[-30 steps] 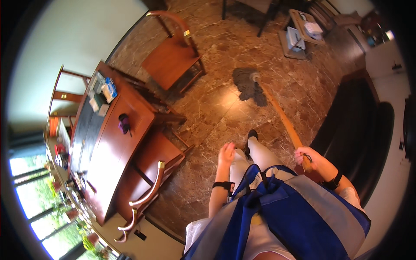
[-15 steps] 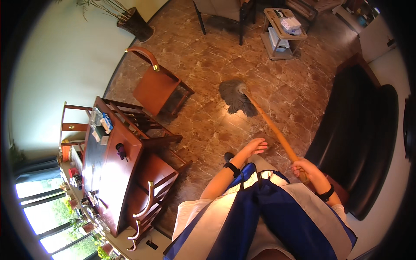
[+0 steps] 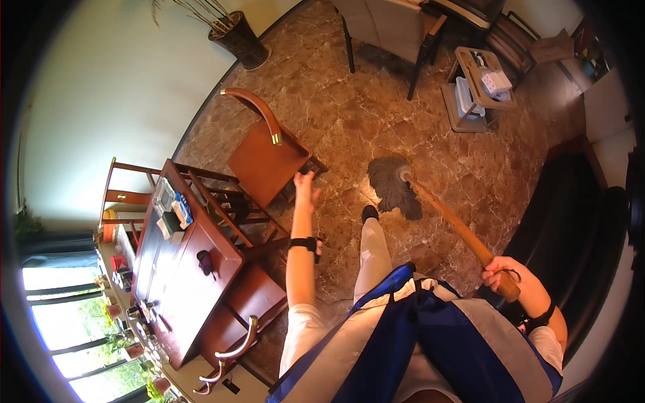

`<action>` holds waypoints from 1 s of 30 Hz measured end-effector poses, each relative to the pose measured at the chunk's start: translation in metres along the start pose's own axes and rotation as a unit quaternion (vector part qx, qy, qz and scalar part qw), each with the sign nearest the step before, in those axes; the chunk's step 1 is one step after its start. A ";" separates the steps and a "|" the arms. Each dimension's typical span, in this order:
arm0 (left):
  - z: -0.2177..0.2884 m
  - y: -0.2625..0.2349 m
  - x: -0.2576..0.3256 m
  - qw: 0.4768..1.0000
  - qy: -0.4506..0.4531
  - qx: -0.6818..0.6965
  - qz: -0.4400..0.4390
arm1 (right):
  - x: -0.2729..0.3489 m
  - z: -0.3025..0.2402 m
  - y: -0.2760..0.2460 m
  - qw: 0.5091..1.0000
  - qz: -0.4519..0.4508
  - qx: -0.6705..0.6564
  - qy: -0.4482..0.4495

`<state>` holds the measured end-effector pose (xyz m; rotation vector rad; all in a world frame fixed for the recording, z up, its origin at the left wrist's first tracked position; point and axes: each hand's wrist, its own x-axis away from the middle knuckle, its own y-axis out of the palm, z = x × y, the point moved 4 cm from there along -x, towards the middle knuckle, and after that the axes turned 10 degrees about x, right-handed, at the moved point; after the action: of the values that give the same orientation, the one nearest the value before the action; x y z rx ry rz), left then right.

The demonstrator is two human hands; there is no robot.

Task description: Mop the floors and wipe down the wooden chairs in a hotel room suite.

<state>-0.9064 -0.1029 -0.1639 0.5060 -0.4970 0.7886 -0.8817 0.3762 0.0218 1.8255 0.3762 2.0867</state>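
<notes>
My right hand [image 3: 500, 270] is closed round the upper end of a mop's wooden handle [image 3: 453, 220]. The handle slants down and away to a grey string mop head [image 3: 393, 189], which lies spread on the floor just beyond my shoe [image 3: 369, 213]. My left arm reaches forward with nothing held; the left hand [image 3: 306, 186] has its fingers apart. It overlaps the near right edge of a brown wooden chair [image 3: 262, 161] with a curved backrest. Whether the fingertips touch the chair I cannot tell.
A dark wooden table [image 3: 181, 269] with books and small items stands left, chairs tucked round it. A black padded sofa [image 3: 564, 221] runs along the right. Ahead are a small trolley [image 3: 463, 124] with boxes, a grey-backed chair [image 3: 379, 30] and a potted plant [image 3: 242, 43].
My left hand has moved forward and left, from in front of my body to the chair. A leg has stepped forward. The right hand keeps its hold on the mop.
</notes>
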 end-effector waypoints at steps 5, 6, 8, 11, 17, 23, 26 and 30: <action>0.094 -0.014 -0.123 0.976 0.081 -0.168 0.113 | 0.007 -0.061 0.078 0.996 -0.004 -0.086 0.012; 0.103 -0.014 -0.141 0.968 0.057 -0.218 0.109 | 0.006 -0.071 0.093 0.988 -0.041 -0.145 0.042; 0.113 -0.013 -0.161 0.964 0.031 -0.249 0.086 | 0.008 -0.087 0.108 0.993 -0.022 -0.117 0.021; 0.113 -0.012 -0.174 0.945 -0.006 -0.307 0.116 | 0.011 -0.108 0.128 0.985 -0.107 -0.133 0.004; 0.098 -0.016 -0.183 0.959 0.039 -0.217 0.180 | 0.015 -0.131 0.132 0.989 -0.072 -0.129 -0.001; 0.085 -0.062 -0.118 0.821 0.105 -0.540 0.152 | 0.026 -0.139 0.119 0.993 -0.053 -0.101 0.043; 0.070 -0.090 -0.056 0.813 0.013 -0.561 0.158 | 0.036 -0.150 0.106 0.984 -0.104 -0.120 0.075; 0.036 -0.105 0.028 0.766 -0.023 -0.613 0.192 | 0.051 -0.171 0.071 0.991 -0.081 -0.076 0.079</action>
<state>-0.8175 -0.1724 -0.1446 -0.8386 -1.0522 0.6659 -1.0623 0.3375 0.0738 1.4985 0.3805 2.0908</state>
